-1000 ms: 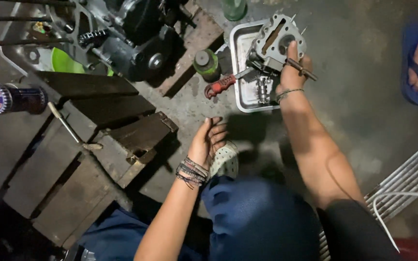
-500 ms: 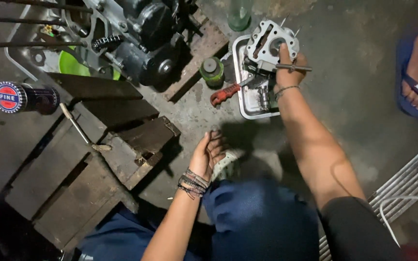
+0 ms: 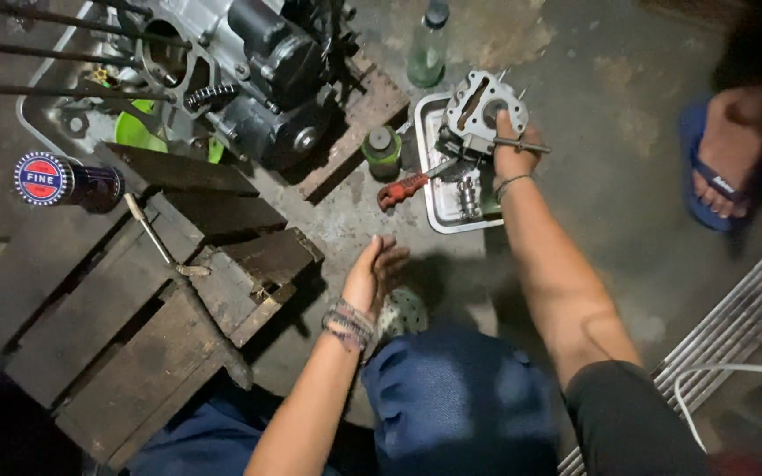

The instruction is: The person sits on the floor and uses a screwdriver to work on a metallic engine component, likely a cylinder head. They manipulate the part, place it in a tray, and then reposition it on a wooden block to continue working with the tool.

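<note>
My right hand (image 3: 513, 152) grips a grey metal engine cylinder part (image 3: 480, 107) with studs sticking out, held over a white rectangular tray (image 3: 441, 201) on the concrete floor. Small metal parts lie in the tray. A red-handled tool (image 3: 403, 187) rests against the tray's left edge. My left hand (image 3: 374, 271) hangs loose above my knee with fingers apart and nothing in it; bead bracelets circle its wrist. My blue trousers (image 3: 451, 397) fill the bottom of the view.
A motorcycle engine (image 3: 262, 84) stands at the upper left on wooden blocks. A dark wooden pallet (image 3: 125, 308) with a long metal tool (image 3: 147, 231) lies left. A green can (image 3: 383, 148), a glass bottle (image 3: 427, 53), a dark capped bottle (image 3: 63, 181), another person's sandalled foot (image 3: 720, 167).
My right hand with the cylinder part has shifted slightly over the tray. My left hand has drifted a little and stays empty. The view has shifted.
</note>
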